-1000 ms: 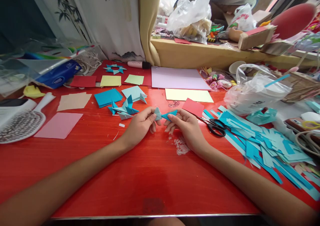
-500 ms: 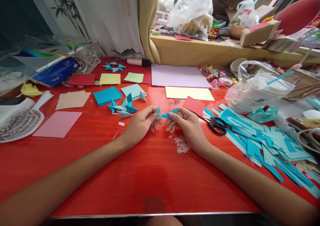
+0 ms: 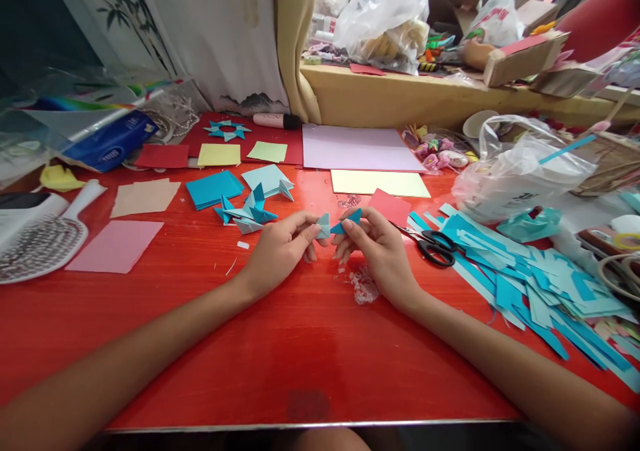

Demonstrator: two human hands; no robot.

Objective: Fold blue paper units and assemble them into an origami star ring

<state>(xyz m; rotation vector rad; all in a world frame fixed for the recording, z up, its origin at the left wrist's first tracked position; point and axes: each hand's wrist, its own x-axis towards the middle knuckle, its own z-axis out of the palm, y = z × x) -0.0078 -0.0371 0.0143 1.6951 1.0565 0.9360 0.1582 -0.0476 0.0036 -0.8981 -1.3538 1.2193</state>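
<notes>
Left hand (image 3: 280, 254): grip closed in a pinch, thumb against forefinger, on the pale piece (image 3: 324, 226). Right hand (image 3: 383, 254): grip likewise closed, thumb and fingers pinching the blue piece (image 3: 349, 222). Both pieces are folded paper, held up over the middle of the surface (image 3: 280, 358), just beside each other, with a narrow gap apparent between them.

Handling, as judged: both pieces should be very light, fairly stiff along the layered folds, and not notably slippery. The thin points and edges are the weak parts, liable to bend or crease. Recommended hold is a gentle pinch on the flat layered faces, leaving the tips free.

Surface: red and glossy, with a worn patch by the right hand. Left of the hands lies a cluster (image 3: 247, 212) of joined folded pieces; beyond it are a blue stack (image 3: 215, 190) and a pale stack (image 3: 265, 180). A ring (image 3: 227, 130) of folded paper lies at the far left. The brush (image 3: 45, 251) and pink sheet (image 3: 117, 246) are on the left; the scissors (image 3: 436, 248) and a heap of strips (image 3: 540, 271) on the right.

Room: a curtain (image 3: 225, 44) hangs at the far side, beside a sill (image 3: 380, 94) crowded with bags and oddments.
</notes>
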